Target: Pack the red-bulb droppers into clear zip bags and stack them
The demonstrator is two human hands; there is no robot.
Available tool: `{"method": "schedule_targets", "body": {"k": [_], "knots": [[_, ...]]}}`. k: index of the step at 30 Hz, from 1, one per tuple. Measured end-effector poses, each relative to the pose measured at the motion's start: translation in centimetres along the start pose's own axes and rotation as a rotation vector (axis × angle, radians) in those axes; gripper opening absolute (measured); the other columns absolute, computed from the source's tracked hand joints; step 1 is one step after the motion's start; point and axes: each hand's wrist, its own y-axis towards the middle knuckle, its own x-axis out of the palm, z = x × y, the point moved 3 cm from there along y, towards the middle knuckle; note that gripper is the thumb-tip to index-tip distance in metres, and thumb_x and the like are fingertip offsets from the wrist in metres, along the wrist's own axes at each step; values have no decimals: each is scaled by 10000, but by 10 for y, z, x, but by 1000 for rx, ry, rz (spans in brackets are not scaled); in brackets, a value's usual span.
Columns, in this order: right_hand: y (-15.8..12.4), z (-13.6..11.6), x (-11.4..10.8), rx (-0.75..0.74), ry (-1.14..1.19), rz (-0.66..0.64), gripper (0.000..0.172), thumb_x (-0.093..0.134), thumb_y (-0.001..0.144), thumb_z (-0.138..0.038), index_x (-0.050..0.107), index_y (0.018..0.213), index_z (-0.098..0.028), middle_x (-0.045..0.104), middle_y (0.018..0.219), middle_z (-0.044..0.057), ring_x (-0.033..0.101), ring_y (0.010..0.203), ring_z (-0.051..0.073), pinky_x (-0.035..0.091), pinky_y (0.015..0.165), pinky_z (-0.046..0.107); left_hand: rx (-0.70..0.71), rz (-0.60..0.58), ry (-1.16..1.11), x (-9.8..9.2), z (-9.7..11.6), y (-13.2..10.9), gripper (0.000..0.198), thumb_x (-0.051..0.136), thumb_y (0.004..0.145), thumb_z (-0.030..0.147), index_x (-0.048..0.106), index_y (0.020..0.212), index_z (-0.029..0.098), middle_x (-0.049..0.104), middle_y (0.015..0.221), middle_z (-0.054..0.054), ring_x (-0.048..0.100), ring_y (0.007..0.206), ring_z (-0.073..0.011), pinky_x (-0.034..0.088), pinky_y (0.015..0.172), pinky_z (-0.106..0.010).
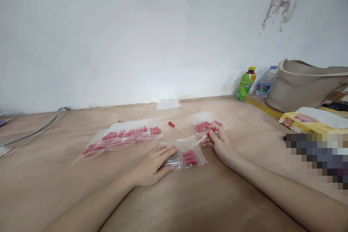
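My left hand (154, 165) lies flat with fingers stretched over the left part of a clear zip bag (178, 145). Inside that bag are several glass droppers with red rubber bulbs (189, 157). Between its thumb and fingers my right hand (221, 145) pinches a dropper (209, 133) by its red bulb. The glass tube of this dropper slants down left to the bag's right-hand edge; whether its tip is inside I cannot tell. Beyond the bag, a single dropper (172, 124) lies loose on the table.
Overlapping filled bags (127, 132) of droppers lie to the left, and another filled bag (203, 121) behind my right hand. Flat by the wall is a plastic bag (168, 104). At right stand a green bottle (246, 85), a water bottle (265, 86), a bin (296, 88) and a yellow packet (301, 121).
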Motion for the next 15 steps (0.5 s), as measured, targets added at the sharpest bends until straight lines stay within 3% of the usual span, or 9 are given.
{"method": "schedule_targets", "body": {"k": [4,7,10,15], "knots": [[2,1,-5,70,8,17,434,627,625,-444,332,855,-225,537,629,-71,587,551,102,494,575,268,1,-3,-3,0,1,0,492,363,901,354,199,1357,263,317,1373,-27,304,1240,-213,230,1035,-403],[3,-3,-8,118,-110,-153,366,662,613,-395,416,788,-190,569,659,-35,575,593,93,475,595,247,11,7,-22,-1,1,0,489,362,902,354,198,1356,271,299,1382,-24,296,1244,-218,235,1031,-406],[3,-7,-10,129,-287,-343,306,689,597,-339,500,760,-162,562,618,-38,514,527,67,424,516,207,13,6,-31,-1,1,0,489,357,903,360,192,1357,280,284,1390,-21,285,1250,-224,253,1021,-408],[7,-5,-10,34,-459,-484,258,681,607,-347,603,773,-166,457,474,-77,386,416,51,304,411,183,-1,-11,-29,0,0,0,490,355,903,365,193,1357,278,269,1396,-19,267,1258,-225,237,1028,-415]]}}
